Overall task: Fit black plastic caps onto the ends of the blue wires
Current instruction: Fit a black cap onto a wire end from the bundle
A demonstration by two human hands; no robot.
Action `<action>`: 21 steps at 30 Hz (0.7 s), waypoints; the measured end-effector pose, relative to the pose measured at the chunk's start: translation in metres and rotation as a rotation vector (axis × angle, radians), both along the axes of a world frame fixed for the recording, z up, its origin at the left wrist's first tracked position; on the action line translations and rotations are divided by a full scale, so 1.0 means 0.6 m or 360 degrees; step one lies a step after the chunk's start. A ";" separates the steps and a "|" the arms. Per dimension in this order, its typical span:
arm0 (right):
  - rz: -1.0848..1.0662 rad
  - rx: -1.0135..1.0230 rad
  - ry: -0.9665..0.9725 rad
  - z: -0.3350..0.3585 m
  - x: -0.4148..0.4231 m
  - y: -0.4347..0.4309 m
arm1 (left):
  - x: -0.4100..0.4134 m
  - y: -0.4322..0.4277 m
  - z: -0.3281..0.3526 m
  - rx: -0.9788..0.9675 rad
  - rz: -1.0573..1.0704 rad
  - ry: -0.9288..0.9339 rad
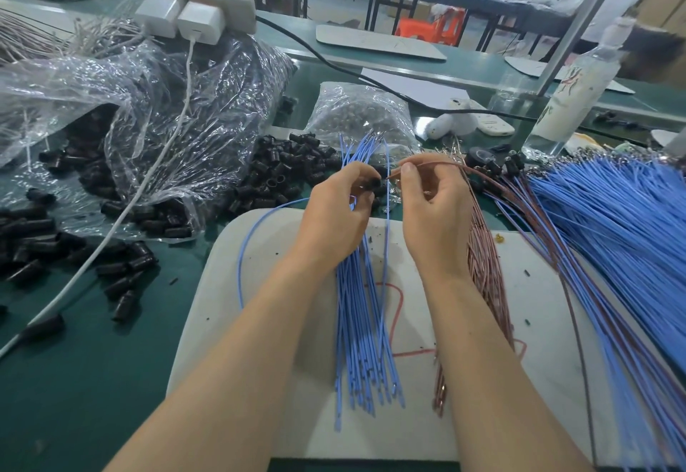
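My left hand (336, 208) grips a bundle of blue wires (362, 327) that hangs down over the white board (230, 286), and its fingertips pinch a black plastic cap (375, 183). My right hand (432, 208) pinches a brown wire (441, 164) near its tip, which points at the cap from the right. A bundle of brown wires (486, 267) runs under my right hand. Loose black caps (286, 171) lie heaped just beyond my left hand.
A torn clear bag (156, 108) spills more black caps (44, 238) over the green table at the left. A big fan of blue wires (608, 234) lies at the right. A white cable (111, 226), a power strip (196, 0), a smaller bag (363, 115) and a bottle (571, 97) stand behind.
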State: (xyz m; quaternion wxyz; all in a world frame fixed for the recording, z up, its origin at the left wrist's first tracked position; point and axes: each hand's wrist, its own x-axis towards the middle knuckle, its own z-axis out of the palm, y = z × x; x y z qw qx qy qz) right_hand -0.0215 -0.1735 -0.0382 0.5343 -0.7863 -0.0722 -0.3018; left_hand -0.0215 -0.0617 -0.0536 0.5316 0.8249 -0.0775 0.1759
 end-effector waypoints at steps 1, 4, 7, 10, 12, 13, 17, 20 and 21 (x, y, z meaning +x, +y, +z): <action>-0.0005 0.0072 0.0019 0.000 0.001 0.000 | -0.001 0.000 0.000 -0.0002 0.0000 -0.0005; -0.0027 0.0222 0.0209 -0.002 0.008 -0.003 | -0.001 -0.001 0.000 -0.0024 0.0004 -0.0037; 0.0012 0.0237 0.0455 -0.008 0.013 -0.004 | -0.001 -0.001 -0.001 -0.0026 0.0022 -0.0112; 0.0095 0.0434 0.0575 -0.011 0.016 0.000 | 0.000 -0.002 0.000 -0.0004 0.0058 -0.0153; 0.0179 0.0533 0.0697 -0.011 0.017 0.004 | 0.000 -0.002 -0.001 0.0006 0.0088 -0.0155; 0.0221 0.0543 0.0754 -0.012 0.016 0.005 | 0.000 -0.003 -0.001 0.0012 0.0095 -0.0152; 0.0367 0.0456 0.0797 -0.012 0.012 0.008 | 0.001 -0.003 -0.002 0.0081 0.0068 -0.0157; 0.0365 0.0275 0.0711 -0.015 0.010 0.008 | 0.000 -0.003 -0.003 0.0147 0.0072 -0.0189; 0.0327 0.0161 0.0674 -0.017 0.009 0.009 | 0.000 -0.003 -0.003 0.0140 0.0075 -0.0202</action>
